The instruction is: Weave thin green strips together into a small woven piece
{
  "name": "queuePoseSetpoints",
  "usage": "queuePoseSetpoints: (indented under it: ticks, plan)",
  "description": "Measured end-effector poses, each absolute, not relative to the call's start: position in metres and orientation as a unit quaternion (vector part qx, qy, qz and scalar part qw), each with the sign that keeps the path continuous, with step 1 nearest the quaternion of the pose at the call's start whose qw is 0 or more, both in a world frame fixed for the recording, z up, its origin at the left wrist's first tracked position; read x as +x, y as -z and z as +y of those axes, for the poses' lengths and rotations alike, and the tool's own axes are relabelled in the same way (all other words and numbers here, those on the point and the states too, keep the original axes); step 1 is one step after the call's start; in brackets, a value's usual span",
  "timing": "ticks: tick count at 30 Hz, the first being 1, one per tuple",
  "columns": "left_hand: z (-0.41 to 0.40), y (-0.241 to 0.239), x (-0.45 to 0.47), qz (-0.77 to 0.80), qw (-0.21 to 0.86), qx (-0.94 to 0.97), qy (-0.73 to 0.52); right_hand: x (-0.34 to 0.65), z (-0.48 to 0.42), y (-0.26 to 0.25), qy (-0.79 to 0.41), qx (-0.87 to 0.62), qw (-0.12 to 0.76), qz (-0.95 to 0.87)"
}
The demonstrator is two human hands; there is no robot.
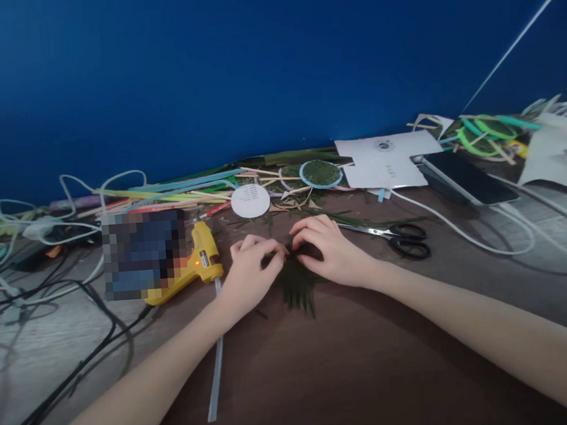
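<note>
At the middle of the table, my left hand [252, 268] and my right hand [331, 253] are close together over a dark green bunch of narrow leaf strips [299, 292]. The fingertips of both hands pinch its upper end, and the strips fan out toward me below them. My fingers partly hide the top of the bunch. Beside my left hand lies a yellow glue gun [207, 253] with a small orange light and a long clear glue stick [216, 379] sticking out of its back. Scissors with black handles [406, 239] lie just beyond my right hand.
Behind my hands are a round white card [250, 201], a blue-rimmed green disc [320, 173], thin sticks and leaf scraps. A cut white sheet [387, 161] and a phone [475, 178] with a white cable are at right. Tangled cables [37, 239] cover the left side. A blue wall [254, 65] stands behind.
</note>
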State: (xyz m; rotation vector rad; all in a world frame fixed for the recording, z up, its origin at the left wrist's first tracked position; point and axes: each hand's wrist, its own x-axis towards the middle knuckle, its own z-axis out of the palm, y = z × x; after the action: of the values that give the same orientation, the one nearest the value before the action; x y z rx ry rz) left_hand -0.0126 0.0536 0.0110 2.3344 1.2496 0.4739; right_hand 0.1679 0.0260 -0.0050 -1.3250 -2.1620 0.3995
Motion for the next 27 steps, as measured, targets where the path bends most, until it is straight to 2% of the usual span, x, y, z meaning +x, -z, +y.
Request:
queuePoseSetpoints:
  ticks: [27]
  plan:
    - [0.0536, -0.0107, -0.0130, 0.431, 0.227, 0.857, -0.166, 0.1711, 0.0253, 0.0018, -0.170, -0.458, 0.302, -0.818]
